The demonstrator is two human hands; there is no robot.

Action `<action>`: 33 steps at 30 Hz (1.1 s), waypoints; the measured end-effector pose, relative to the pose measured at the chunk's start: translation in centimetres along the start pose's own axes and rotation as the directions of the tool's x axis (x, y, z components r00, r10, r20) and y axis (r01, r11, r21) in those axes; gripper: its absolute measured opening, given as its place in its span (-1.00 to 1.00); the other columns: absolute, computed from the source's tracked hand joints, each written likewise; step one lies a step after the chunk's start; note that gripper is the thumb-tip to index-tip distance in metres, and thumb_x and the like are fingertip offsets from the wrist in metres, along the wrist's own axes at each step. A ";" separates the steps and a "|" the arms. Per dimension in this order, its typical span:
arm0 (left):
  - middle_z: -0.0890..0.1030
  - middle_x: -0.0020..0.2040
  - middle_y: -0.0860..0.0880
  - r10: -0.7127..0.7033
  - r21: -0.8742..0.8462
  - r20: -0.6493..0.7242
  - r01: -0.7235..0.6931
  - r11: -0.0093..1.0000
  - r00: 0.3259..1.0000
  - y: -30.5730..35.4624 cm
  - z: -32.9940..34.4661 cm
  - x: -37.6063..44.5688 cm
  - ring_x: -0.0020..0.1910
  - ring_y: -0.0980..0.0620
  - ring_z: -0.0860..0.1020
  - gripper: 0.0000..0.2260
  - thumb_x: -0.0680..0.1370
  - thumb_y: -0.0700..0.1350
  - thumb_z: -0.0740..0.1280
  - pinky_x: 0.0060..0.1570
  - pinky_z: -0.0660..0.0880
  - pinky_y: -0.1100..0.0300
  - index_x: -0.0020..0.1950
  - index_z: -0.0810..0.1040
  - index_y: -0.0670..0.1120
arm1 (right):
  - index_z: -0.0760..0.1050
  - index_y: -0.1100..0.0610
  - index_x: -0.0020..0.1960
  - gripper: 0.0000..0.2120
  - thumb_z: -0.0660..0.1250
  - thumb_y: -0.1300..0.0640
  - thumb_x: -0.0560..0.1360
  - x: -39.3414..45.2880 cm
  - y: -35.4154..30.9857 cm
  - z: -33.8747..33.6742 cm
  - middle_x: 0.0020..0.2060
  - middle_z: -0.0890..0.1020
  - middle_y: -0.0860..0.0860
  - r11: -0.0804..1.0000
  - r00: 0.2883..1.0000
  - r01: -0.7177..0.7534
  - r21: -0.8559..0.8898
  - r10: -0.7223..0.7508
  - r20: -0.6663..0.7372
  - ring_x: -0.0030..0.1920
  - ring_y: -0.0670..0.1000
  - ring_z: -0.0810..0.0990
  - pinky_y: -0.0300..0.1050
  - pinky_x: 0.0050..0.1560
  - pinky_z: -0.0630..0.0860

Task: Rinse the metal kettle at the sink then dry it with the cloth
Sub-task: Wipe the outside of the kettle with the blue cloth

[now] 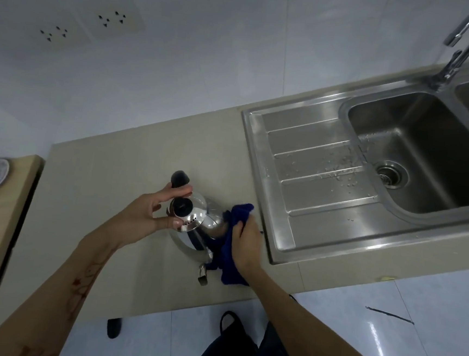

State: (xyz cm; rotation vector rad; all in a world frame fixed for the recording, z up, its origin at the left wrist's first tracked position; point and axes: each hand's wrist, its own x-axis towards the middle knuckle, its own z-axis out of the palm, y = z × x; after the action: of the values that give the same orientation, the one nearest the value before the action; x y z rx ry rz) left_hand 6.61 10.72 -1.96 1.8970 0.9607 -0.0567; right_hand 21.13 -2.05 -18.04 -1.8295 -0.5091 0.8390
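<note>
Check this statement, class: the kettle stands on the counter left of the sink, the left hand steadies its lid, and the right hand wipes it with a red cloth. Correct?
Not quite. The head view shows the cloth is blue, not red. The rest stands: the kettle is on the counter left of the sink, left hand at the lid, right hand wiping.

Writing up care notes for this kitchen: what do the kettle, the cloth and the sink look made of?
Kettle: polished metal, probably stainless steel, mirror reflections; lid knob and handle matte black, likely plastic. Cloth: soft blue fabric, folds limply, maybe microfibre. Sink: brushed stainless steel, dull sheen, with water droplets.
</note>
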 end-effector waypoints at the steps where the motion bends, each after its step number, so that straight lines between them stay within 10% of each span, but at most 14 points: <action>1: 0.34 0.46 0.29 -0.001 0.017 -0.028 0.002 1.000 1.000 -0.1 0.3 -0.3 0.51 0.30 0.12 -0.38 0.48 -0.20 0.46 0.50 0.14 0.04 0.45 0.36 0.21 | 0.40 0.02 0.06 -0.87 0.09 0.17 0.64 0.0 -1.1 -0.5 -0.16 0.57 0.02 0.998 0.998 0.059 0.034 -0.058 -0.024 -0.21 0.05 0.56 -0.09 -0.21 0.47; 4: 0.34 0.47 0.23 -0.017 -0.049 -0.198 0.008 0.999 0.980 -0.2 1.8 -1.2 0.45 0.26 0.28 -0.34 0.47 -0.10 0.46 0.44 0.24 0.15 0.50 0.27 0.19 | 0.39 -0.17 0.21 -0.68 0.09 0.22 0.63 -1.5 -6.0 -1.3 0.06 0.55 -0.08 0.909 0.921 0.390 0.146 -0.388 -0.042 0.01 -0.08 0.52 -0.25 0.05 0.46; 8: 0.48 0.38 0.09 -0.099 -0.143 -0.333 0.053 0.988 0.938 -0.7 3.0 -1.0 0.27 0.30 0.45 -0.43 0.49 -0.11 0.44 0.23 0.35 0.37 0.48 0.35 0.04 | 0.20 -0.24 0.48 -0.55 -0.11 -0.21 0.63 -3.0 -7.6 1.0 0.52 0.24 -0.17 0.844 0.856 0.513 -0.154 -0.490 0.163 0.36 -0.03 0.25 -0.15 0.35 0.18; 12: 0.48 0.38 0.15 -0.083 -0.124 -0.306 0.047 0.991 0.948 -1.2 2.7 -1.0 0.18 0.51 0.42 -0.46 0.51 -0.16 0.42 0.11 0.37 0.51 0.46 0.38 0.08 | 0.43 -0.17 0.31 -0.56 -0.03 -0.31 0.60 -0.9 -4.0 2.8 0.15 0.59 0.05 0.963 0.963 0.259 0.075 -0.263 0.060 0.09 0.09 0.55 0.00 0.11 0.52; 15: 0.48 0.36 0.18 -0.076 -0.131 -0.298 0.038 0.991 0.951 -1.0 2.1 -1.0 0.18 0.52 0.42 -0.47 0.49 -0.18 0.44 0.04 0.39 0.60 0.43 0.42 0.08 | 0.40 -0.11 0.38 -0.68 0.07 -0.05 0.67 0.9 -1.8 0.9 -0.01 0.64 0.06 0.990 0.985 0.107 0.095 -0.119 0.127 -0.15 0.00 0.62 -0.25 -0.10 0.55; 19: 0.49 0.36 0.19 -0.077 -0.126 -0.284 0.042 0.991 0.956 -1.0 1.7 -1.0 0.26 0.41 0.42 -0.47 0.48 -0.20 0.44 0.02 0.42 0.56 0.42 0.44 0.07 | 0.32 -0.03 0.47 -0.60 0.08 0.20 0.67 1.1 -3.0 -1.2 0.19 0.62 0.04 0.976 0.971 0.218 0.020 -0.219 0.101 0.09 -0.03 0.61 -0.04 0.24 0.53; 26: 0.53 0.31 0.18 -0.070 -0.175 -0.181 0.038 0.984 0.981 -0.3 1.6 -0.5 0.22 0.45 0.46 -0.48 0.51 -0.29 0.39 0.06 0.40 0.59 0.44 0.41 0.01 | 0.27 -0.22 0.45 -0.59 0.06 -0.16 0.61 -3.7 -7.9 1.9 0.46 0.37 -0.18 0.864 0.868 0.495 -0.092 -0.488 0.094 0.45 -0.09 0.23 -0.02 0.42 0.16; 29: 0.47 0.34 0.22 -0.086 -0.187 -0.176 0.052 0.981 0.981 -0.5 1.5 -0.5 0.20 0.51 0.41 -0.45 0.51 -0.28 0.39 0.04 0.37 0.62 0.45 0.39 0.07 | 0.37 -0.16 0.37 -0.65 0.07 -0.16 0.63 -2.0 -4.8 2.7 0.28 0.54 -0.11 0.938 0.943 0.318 0.135 -0.328 0.054 0.31 -0.03 0.48 0.08 0.32 0.41; 33: 0.44 0.40 0.20 -0.070 -0.194 -0.140 0.042 0.980 0.988 -0.6 0.9 -0.5 0.29 0.47 0.36 -0.44 0.50 -0.29 0.40 0.09 0.37 0.60 0.45 0.40 0.06 | 0.46 -0.08 0.11 -0.81 0.08 -0.03 0.67 -0.3 -1.2 1.0 -0.10 0.65 -0.01 0.973 0.993 0.006 0.233 -0.032 0.111 -0.15 -0.04 0.63 -0.27 -0.17 0.54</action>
State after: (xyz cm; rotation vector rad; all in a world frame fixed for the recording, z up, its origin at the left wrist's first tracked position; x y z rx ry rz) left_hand 6.18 9.90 -2.67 1.7155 1.0797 0.1382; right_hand 20.28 -1.14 -17.08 -1.5672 -0.4782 0.9528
